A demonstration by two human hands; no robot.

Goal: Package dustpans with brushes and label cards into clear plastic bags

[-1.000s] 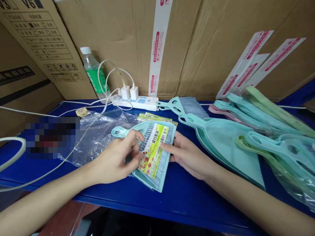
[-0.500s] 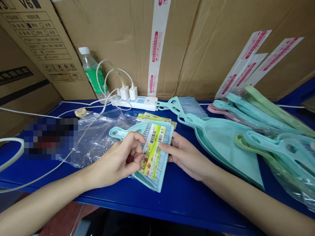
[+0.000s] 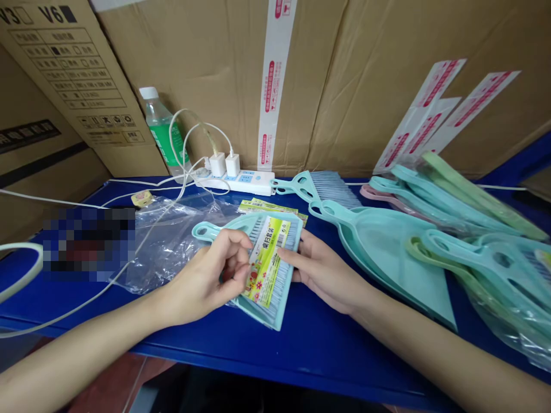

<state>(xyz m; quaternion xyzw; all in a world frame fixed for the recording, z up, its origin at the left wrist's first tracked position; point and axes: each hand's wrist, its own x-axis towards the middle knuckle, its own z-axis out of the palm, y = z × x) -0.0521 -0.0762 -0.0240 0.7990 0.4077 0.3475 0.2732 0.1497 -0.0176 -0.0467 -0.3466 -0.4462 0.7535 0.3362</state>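
Observation:
A small teal dustpan-and-brush set (image 3: 282,298) lies on the blue table (image 3: 318,344) between my hands. A green and yellow paper label (image 3: 269,258) rests on its bristles. My left hand (image 3: 206,281) is curled with fingertips pinching the label's left edge. My right hand (image 3: 321,272) grips the right side of the set, with its thumb lying on the label. The set's handle (image 3: 204,231) points left, over a clear plastic bag (image 3: 167,241).
More labels (image 3: 262,205) lie just behind the set. A loose teal brush (image 3: 318,186) and a teal dustpan (image 3: 387,246) lie to the right, beside bagged sets (image 3: 486,229). A power strip (image 3: 241,182), white cables, a water bottle (image 3: 161,129) and cardboard boxes line the back.
My left hand's fingers have curled in and slid slightly along the label's left edge. The set and my right hand have barely moved.

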